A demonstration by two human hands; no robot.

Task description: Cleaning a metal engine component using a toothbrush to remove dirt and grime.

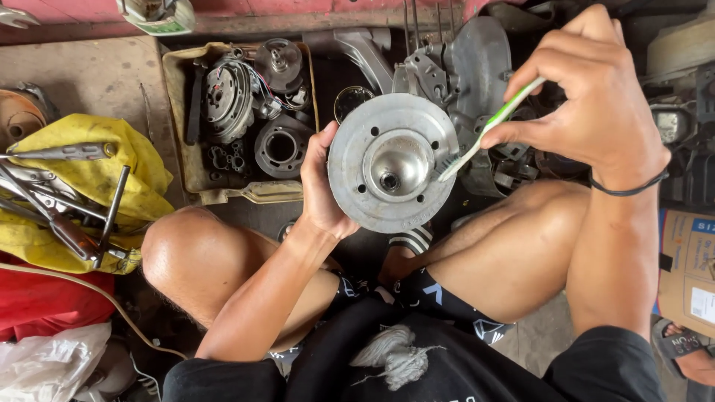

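The left hand point(322, 186) is clamped on the left rim of a round grey metal disc point(392, 162), thumb over the front face, holding it upright above the knees and facing the camera. The disc has a domed centre with a hole and smaller holes around it. The right hand point(596, 97) is closed on a toothbrush point(488, 132) with a green and white handle; the bristle end touches the disc just right of the dome. A black band point(629, 190) sits on the right wrist. Behind the disc stands a grey engine casing point(469, 67). On the floor at far left, a tray point(179, 112) holds dark engine parts. Further left, tools point(67, 201) lie on a yellow cloth point(97, 179). A cardboard box point(689, 268) sits at the right edge
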